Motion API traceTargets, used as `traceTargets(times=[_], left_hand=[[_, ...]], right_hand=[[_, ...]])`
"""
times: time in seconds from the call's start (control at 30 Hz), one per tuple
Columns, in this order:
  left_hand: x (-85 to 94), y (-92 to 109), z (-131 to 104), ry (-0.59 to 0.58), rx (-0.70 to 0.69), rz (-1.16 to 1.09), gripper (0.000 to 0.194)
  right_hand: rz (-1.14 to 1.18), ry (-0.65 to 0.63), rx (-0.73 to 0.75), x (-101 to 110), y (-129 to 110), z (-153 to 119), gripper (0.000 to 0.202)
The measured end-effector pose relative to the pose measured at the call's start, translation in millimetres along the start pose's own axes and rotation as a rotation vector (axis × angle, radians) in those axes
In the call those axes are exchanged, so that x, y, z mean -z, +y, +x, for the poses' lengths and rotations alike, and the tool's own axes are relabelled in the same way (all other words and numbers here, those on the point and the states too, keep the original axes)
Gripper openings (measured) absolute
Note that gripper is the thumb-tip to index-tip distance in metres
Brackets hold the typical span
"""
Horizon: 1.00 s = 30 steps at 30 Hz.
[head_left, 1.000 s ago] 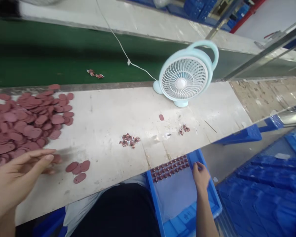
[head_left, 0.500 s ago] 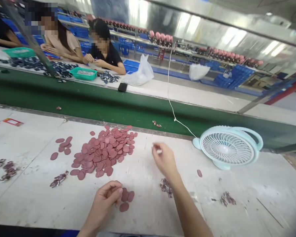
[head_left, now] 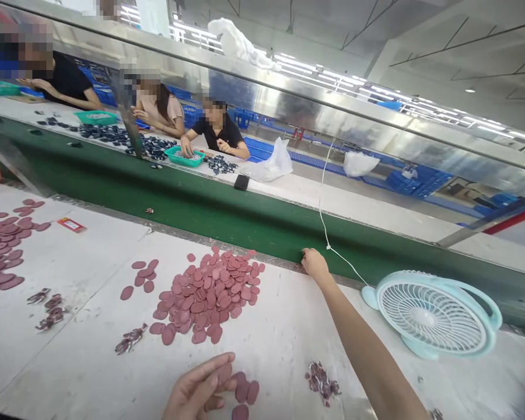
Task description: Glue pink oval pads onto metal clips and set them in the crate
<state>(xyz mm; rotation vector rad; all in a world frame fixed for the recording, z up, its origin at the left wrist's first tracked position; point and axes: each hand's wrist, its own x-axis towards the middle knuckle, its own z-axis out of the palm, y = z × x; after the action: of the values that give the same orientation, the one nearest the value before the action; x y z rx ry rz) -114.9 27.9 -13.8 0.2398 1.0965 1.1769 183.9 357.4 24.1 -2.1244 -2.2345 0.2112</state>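
My left hand is low in the middle of the view, pinching a flat dull-red oval piece between thumb and fingers. Several more such ovals lie on the white table just right of it. Beyond them spreads a large heap of the same ovals. My right hand reaches out to the table's far edge, over the border of the green belt. Its fingers are bent downward, and what they hold, if anything, is hidden. A small cluster of crumpled reddish-brown bits lies left of my right forearm.
A light-blue fan stands at the right, its white cord crossing the belt. More ovals, a red card and crumpled bits lie leftward. Across the belt, people sit by green trays and dark pieces.
My right hand has moved forward from above the table to the belt's edge. My left hand has turned, showing the oval in its fingers. The view has tilted up and swung left.
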Motion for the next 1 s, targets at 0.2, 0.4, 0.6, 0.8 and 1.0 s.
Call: traceTargets(times=[0.2,0.4,0.6,0.8,1.0], left_hand=[[-9.5,4,-12,-0.035,0.034,-0.089,0.052],[-12.6,-15,-33,-0.077,0.081,-0.117,0.046],[-4.4,-36,-59,-0.14,0.071,-0.066,0.046],[-2.8,-53,-81,-0.111,0.091,-0.075,0.047],[-22.7,-68,-97,-0.143,0.158,-0.022,0.039]], right_hand=[[0.117,-0.008,0.07,3,16,-83,0.03],[0.35,-0.046,0.092,-33,13,-181,0.025],[0.86,0.174,-0.016,-21,23,-255,0.037],[1.628,0.245,-0.207,-39,34,-385,0.035],[2.233,0.26,-0.182,-55,58,-394,0.052]])
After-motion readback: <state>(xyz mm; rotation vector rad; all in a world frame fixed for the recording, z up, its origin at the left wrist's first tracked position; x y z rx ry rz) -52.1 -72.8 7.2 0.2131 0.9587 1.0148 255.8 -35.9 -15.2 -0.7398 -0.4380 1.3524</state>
